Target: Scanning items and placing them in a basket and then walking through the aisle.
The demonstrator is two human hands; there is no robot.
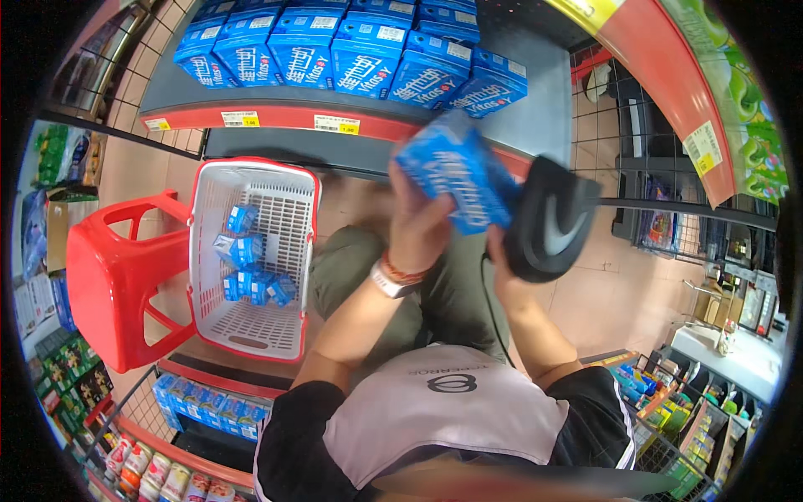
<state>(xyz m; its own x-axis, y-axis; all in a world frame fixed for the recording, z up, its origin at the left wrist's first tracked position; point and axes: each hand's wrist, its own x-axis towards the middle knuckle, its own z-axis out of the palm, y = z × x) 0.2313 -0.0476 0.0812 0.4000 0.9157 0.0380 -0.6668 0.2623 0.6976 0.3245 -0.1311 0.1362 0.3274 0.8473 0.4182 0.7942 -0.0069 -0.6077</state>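
My left hand (417, 216) grips a blue tissue packet or carton (461, 176) from its left side; the blur leaves its exact kind unsettled. A black cap with a grey swoosh (552, 219) lies against the right side of the blue pack, above my right hand (505, 267). The fingers of my right hand are mostly hidden beneath the cap and pack, and a thin black cord hangs beside them. Behind the pack, a row of similar blue Vitasoy cartons (364, 59) stands on the shelf (539, 119).
At left, a white plastic basket with a red rim (248, 348) holds several small blue boxes (251, 251). A red plastic stool (100, 282) touches its left side. The red shelf edge (282, 122) carries price tags. Wire racks (590, 125) stand at right, with stocked shelves behind me.
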